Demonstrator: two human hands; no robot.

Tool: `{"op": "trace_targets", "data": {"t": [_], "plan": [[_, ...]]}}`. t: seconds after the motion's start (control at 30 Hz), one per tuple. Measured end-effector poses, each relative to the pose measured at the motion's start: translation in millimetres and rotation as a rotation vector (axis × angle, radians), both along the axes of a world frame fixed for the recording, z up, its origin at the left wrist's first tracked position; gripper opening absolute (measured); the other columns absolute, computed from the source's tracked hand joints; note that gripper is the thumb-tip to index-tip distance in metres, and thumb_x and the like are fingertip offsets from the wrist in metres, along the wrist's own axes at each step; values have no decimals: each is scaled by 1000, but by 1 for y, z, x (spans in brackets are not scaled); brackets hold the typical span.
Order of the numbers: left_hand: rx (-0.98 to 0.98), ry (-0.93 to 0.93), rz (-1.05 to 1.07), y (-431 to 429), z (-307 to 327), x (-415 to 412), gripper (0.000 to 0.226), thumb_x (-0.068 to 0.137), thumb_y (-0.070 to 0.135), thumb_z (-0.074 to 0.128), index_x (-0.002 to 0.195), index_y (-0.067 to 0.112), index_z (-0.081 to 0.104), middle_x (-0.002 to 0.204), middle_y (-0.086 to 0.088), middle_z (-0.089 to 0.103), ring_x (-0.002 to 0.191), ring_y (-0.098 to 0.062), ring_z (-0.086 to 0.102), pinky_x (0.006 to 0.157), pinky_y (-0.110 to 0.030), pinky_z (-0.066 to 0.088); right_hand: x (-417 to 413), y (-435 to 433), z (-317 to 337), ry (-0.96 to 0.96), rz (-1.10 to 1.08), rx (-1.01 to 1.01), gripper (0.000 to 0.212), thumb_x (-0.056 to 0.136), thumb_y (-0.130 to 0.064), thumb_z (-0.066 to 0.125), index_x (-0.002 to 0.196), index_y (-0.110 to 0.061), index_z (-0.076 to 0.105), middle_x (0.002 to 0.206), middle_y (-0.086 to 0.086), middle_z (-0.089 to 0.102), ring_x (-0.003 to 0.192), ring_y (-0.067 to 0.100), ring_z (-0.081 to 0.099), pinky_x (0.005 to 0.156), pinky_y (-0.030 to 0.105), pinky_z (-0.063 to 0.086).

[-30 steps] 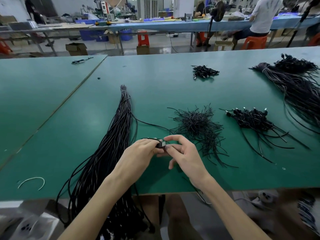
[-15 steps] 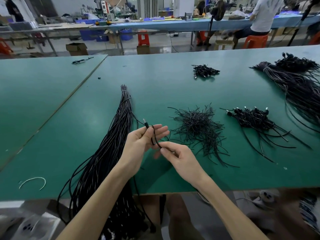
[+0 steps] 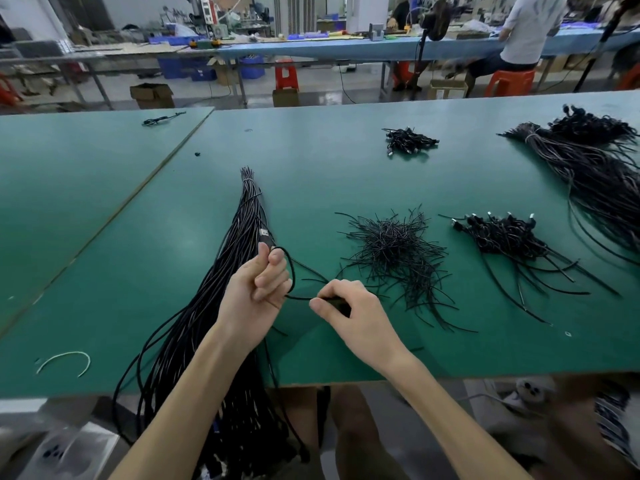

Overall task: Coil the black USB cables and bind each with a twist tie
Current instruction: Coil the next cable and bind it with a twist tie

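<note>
My left hand [image 3: 258, 292] grips one black USB cable [image 3: 291, 271] near its silver plug, which sticks up above my thumb. The cable loops round to my right hand [image 3: 349, 313], which pinches it a short way along. Both hands hover over the green table [image 3: 311, 174] near its front edge. A long bundle of uncoiled black cables [image 3: 239, 237] lies left of my hands and hangs off the table. A loose heap of black twist ties [image 3: 394, 247] lies just right of my hands. Coiled, tied cables [image 3: 502, 233] sit further right.
Another small pile of coiled cables [image 3: 408, 140] lies at the back. A large cable bundle [image 3: 588, 168] fills the far right. A white wire piece [image 3: 65, 362] lies front left. A seam splits the table on the left. A person [image 3: 526, 29] sits at a far bench.
My left hand has risen and closed round the plug end. My right hand has slid right along the cable, drawing out a loop between the hands.
</note>
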State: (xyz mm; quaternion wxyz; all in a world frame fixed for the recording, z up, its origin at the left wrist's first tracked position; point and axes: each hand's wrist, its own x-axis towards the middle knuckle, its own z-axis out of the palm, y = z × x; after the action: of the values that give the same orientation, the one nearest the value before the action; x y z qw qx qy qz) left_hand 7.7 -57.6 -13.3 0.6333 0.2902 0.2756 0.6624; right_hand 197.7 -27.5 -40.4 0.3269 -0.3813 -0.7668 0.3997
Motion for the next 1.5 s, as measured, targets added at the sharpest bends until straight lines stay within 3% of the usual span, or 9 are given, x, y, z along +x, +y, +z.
{"op": "trace_targets", "data": {"t": [0.23,0.33,0.6,0.73,0.9,1.03,1.23,1.33,1.5], "plan": [[273,1631,-21,-17,10,-2,29,99,11,53,75,27,59,60,6,59,53,-12,51,55,-30,44,-1,0,1,3,33,-72,8,98,-21,68,93,-26,73,88,-10,71,81,0,61,73,12,44],[389,2015,75,-22,3,12,19,97,5,62,105,21,68,90,10,74,81,-18,66,71,-35,53,1,2,2,85,6,-99,23,95,-2,63,103,-20,75,90,-10,74,84,2,67,76,16,51],[337,1900,474,-11,-7,25,14,96,5,62,101,14,72,92,4,77,84,-23,71,66,-34,56,6,3,3,407,-26,-246,18,101,0,60,112,-11,70,101,8,76,78,18,77,56,26,55],[72,1388,538,0,-4,29,21,104,19,61,115,9,75,100,2,79,92,-19,75,85,-41,59,4,4,0,389,2,-266,14,98,-3,67,109,-13,69,104,15,70,73,21,73,62,31,58],[-37,378,309,6,13,49,34,108,22,49,119,-7,64,115,-17,76,110,-30,73,92,-34,60,2,6,-1,328,104,-269,6,97,-8,70,103,-11,71,95,2,75,86,22,75,69,33,56],[-38,181,240,11,23,50,38,105,25,50,114,-9,63,91,-7,76,75,-15,72,74,-24,58,0,7,-3,200,123,-151,8,98,-16,71,99,-13,77,99,-2,74,93,18,71,91,39,56],[56,312,165,6,35,9,36,100,35,54,83,9,73,58,9,39,41,-2,25,46,-16,30,1,1,-1,111,125,-124,19,105,-37,60,91,-30,72,96,-4,71,84,4,64,80,16,47],[114,684,147,-1,36,-7,37,101,34,54,72,18,70,56,3,39,45,-6,26,47,-17,26,2,2,-1,119,56,-98,18,102,-38,63,88,-30,71,86,-7,63,76,3,52,73,13,40],[122,1588,15,-8,29,-5,35,102,5,53,70,18,61,67,-7,64,60,-23,58,63,-36,53,1,4,-2,115,-17,-76,9,97,-25,72,105,-21,74,95,-10,62,82,0,55,80,13,43]]}}
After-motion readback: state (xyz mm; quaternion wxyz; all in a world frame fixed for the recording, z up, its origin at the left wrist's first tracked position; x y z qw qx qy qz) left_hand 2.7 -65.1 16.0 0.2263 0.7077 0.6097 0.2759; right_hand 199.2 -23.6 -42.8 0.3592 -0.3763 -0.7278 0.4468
